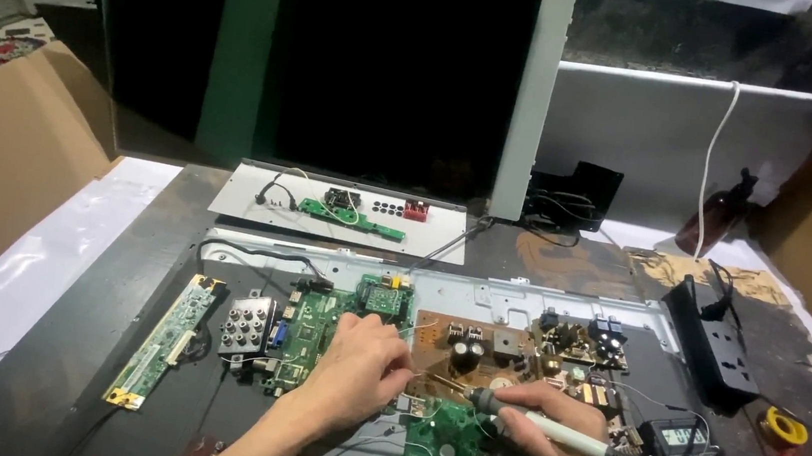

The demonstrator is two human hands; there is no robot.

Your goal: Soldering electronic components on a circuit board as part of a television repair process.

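The right hand (554, 445) grips a soldering iron (546, 429) like a pen by its pale handle, tip pointing left over the brown power board (499, 343) on the dark surface (154, 232). The left hand (361, 369) pinches what looks like a thin wire at the tip, fingers curled and resting on the green main board (315, 329). The iron looks light and stiff, best held well back on the handle, away from the metal end. The boards look rigid but fragile, safest held by their edges. A round green board (438, 453) lies just below the hands.
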